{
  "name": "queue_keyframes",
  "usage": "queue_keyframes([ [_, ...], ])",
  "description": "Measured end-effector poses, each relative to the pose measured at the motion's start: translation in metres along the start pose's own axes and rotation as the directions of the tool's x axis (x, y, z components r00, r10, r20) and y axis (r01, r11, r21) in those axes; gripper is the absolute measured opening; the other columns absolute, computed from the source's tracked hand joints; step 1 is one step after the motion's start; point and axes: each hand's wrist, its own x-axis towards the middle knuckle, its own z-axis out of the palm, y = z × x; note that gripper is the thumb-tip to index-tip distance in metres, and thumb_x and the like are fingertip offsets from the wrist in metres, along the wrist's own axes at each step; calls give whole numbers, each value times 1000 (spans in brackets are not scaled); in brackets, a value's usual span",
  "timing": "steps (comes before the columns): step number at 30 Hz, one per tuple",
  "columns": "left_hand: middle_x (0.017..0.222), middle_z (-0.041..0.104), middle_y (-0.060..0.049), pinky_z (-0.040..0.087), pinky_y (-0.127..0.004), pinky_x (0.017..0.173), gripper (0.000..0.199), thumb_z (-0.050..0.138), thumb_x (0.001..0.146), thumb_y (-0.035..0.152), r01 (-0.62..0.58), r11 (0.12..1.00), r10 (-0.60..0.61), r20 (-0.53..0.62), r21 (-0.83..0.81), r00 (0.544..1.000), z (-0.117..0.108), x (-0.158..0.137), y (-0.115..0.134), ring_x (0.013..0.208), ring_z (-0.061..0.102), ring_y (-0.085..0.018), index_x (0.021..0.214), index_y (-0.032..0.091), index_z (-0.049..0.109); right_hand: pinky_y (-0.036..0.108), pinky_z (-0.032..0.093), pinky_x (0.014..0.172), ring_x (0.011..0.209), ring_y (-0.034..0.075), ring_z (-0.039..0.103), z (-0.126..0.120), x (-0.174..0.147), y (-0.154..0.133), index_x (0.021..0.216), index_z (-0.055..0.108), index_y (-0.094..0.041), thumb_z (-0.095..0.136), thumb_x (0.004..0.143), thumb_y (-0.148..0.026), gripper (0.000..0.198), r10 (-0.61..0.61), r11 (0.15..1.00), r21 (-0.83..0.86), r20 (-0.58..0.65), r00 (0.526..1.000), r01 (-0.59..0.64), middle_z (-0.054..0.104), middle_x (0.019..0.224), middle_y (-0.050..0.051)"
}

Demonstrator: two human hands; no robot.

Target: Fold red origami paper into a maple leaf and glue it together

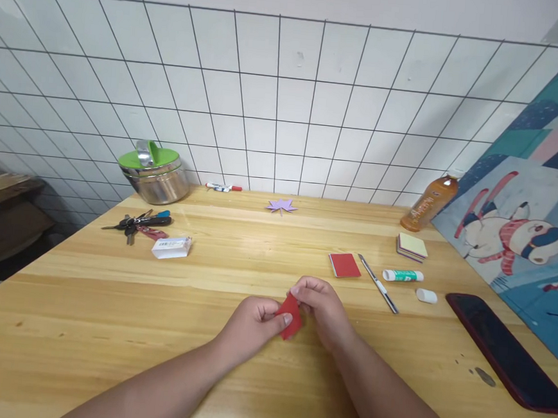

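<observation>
Two bare forearms [163, 387] reach up from the bottom edge over a pale wooden tabletop [105, 324], meeting near the centre. Between the hands, just above the wood, is a small, angular piece of bright red paper [291, 329]. Left hand [253, 323]: the thumb lies flat across the paper's front, pinching it against fingers curled behind. Right hand [322, 308]: thumb and forefinger pinch the paper's upper tip; the other fingers are bent, their tips partly hidden.

Beyond the right hand lie a red-topped square of stacked paper [345, 265], a slim silver pen-shaped tool [378, 283], a white glue stick with a green label [402, 276] and, near it, a white plastic cap [427, 296]. Farther right is a dark, red-edged phone [506, 352].

At the back, by the white tiled wall [254, 91], sits a spiky purple paper shape [282, 206]. Back left stands a round steel pot with a green lid [158, 177]; back right, an amber bottle [429, 203].
</observation>
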Motion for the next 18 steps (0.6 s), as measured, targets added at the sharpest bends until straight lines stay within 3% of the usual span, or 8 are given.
queue_keyframes([
  [3, 57, 58, 0, 34, -22, 55, 33, 58, 77, 42, 13, 999, -12, 21, -49, 1000, -1, 0, -1, 54, 48, -12, 64, 12, 65, 23, 33, 53, 52, 9, 42, 0, 0, -4, 60, 63, -15, 68, 67, -40, 26, -22, 995, -93, 13, 1000, 23, 54, 53, -2],
  [6, 57, 58, 0, 34, -22, 55, 33, 58, 77, 42, 25, 999, -24, 30, -36, 999, 0, 0, -2, 54, 48, -11, 64, 13, 65, 25, 38, 59, 58, 11, 48, 0, -1, -7, 67, 65, -16, 69, 66, -39, 24, -66, 982, -180, -31, 997, 60, 58, 61, -1],
  [11, 55, 55, 1, 30, -22, 52, 33, 57, 78, 40, 31, 999, -33, 67, 33, 997, 0, 0, -5, 51, 43, -10, 63, 13, 64, 23, 34, 54, 53, 9, 43, -3, 0, -1, 58, 57, -16, 67, 68, -36, 24, -105, 972, -214, -52, 993, 92, 51, 54, -4],
  [15, 56, 54, 1, 29, -22, 51, 32, 57, 79, 40, 32, 998, -36, 93, 44, 995, -3, 1, -6, 51, 41, -10, 64, 13, 64, 22, 33, 51, 47, 7, 40, -8, 2, 1, 58, 58, -15, 65, 70, -41, 29, 15, 995, -95, 35, 999, -12, 48, 50, -4],
  [18, 54, 51, 2, 26, -22, 50, 34, 58, 77, 42, 49, 998, -51, 78, 25, 996, -4, 1, -4, 50, 38, -9, 61, 13, 62, 23, 39, 53, 51, 8, 48, -12, 4, -2, 75, 66, -15, 62, 73, -50, 35, 100, 993, -61, 45, 994, -98, 57, 66, 0],
])
